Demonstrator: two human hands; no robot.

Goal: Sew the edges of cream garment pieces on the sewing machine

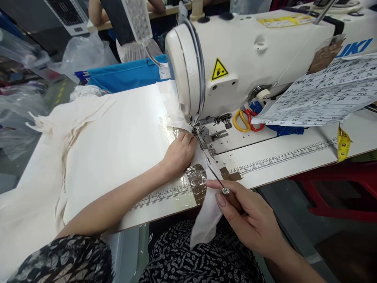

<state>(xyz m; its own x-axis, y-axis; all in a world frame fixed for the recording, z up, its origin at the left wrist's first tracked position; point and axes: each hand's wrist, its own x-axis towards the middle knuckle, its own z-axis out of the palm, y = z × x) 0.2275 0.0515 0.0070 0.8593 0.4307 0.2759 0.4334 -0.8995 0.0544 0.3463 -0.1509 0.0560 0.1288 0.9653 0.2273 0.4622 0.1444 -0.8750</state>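
Note:
My left hand [179, 151] lies on a strip of white fabric [206, 220] just left of the presser foot [206, 135] of a white sewing machine [250, 59], its fingers curled down and pressing the cloth. My right hand [250, 220] pinches a thin awl [218, 181] with a dark wooden handle; the metal tip points up toward the presser foot and rests on the fabric. The fabric's free end hangs off the table's front edge over my lap.
A pile of cream fabric [59, 129] covers the table's left side. Yellow- and red-handled scissors [247, 120] lie behind the needle plate under a printed paper sheet [324, 94]. A yellow tape measure [343, 143] hangs at right. Another person stands behind the machine [129, 23].

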